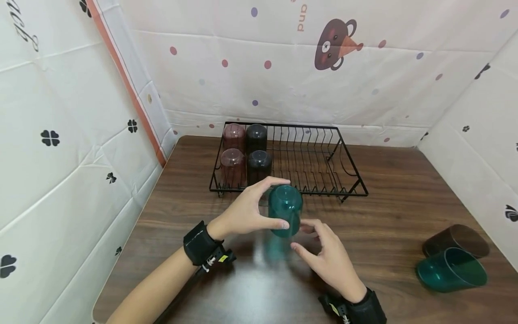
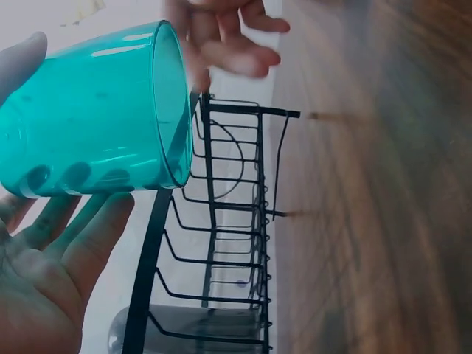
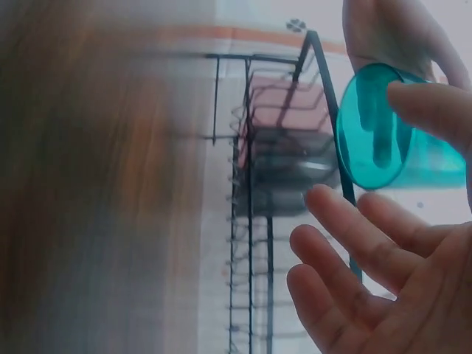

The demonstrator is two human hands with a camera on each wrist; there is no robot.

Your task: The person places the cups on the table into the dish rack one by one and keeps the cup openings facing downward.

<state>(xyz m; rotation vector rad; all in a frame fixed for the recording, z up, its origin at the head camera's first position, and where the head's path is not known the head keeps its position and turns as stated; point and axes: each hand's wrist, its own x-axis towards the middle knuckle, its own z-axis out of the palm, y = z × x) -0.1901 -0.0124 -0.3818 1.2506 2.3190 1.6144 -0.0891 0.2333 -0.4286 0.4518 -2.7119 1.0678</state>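
Teal cup (image 1: 285, 210) in left hand (image 1: 243, 213)

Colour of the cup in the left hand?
Translucent teal cup, gripped by the left hand; clearest in the left wrist view.

This looks like a staged recording corner set up to mimic a kitchen counter, not a working kitchen. A wooden table (image 1: 404, 198) stands boxed in on three sides by white cloth sheets (image 1: 69, 135), creased from folding and printed with coloured dots, black clovers and a cartoon bear (image 1: 335, 44), one sheet edged in orange. The kitchen touch comes from a black wire dish rack (image 1: 315, 166) at the back of the table, with upturned plastic cups (image 1: 246, 155) in it, and two more plastic cups (image 1: 455, 261) lying on their sides at the table's right edge.
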